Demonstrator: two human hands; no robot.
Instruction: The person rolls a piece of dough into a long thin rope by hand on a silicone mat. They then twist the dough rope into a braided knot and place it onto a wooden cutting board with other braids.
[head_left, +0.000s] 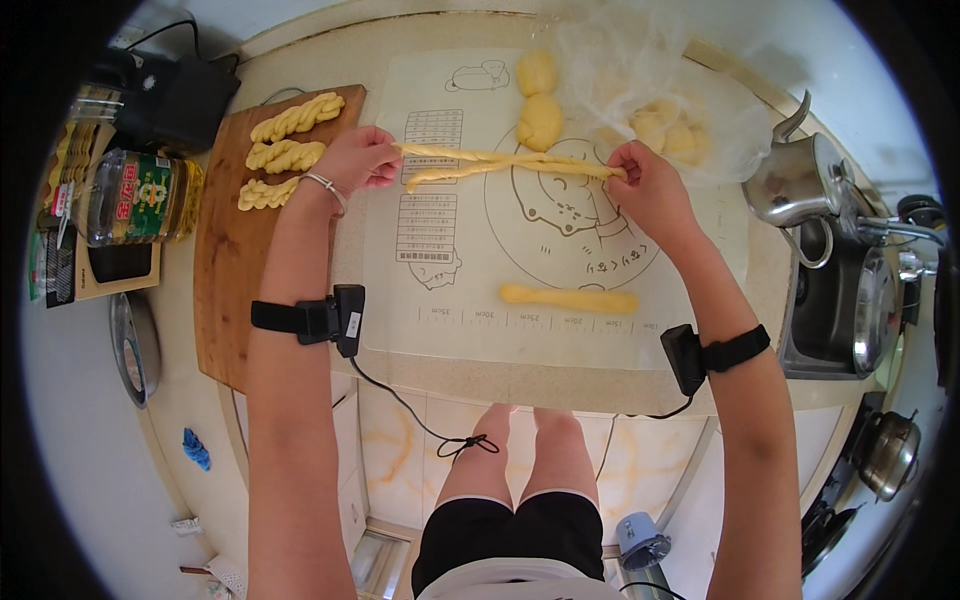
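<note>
A thin yellow dough strand is stretched across a printed silicone baking mat; its strands cross midway, and one loose end lies at the lower left. My left hand pinches its upper left end. At its right end, my right hand grips the dough between thumb and fingers. Nearer my body lies a thick dough roll. Two dough balls touch each other beyond the strand, beside a clear plastic bag over more dough pieces. Several braided dough pieces rest on a wooden board.
An oil bottle and a black appliance stand at the left. To the right are a steel kettle and a sink with a pot lid. Cables hang from bands on both forearms by the counter's front edge.
</note>
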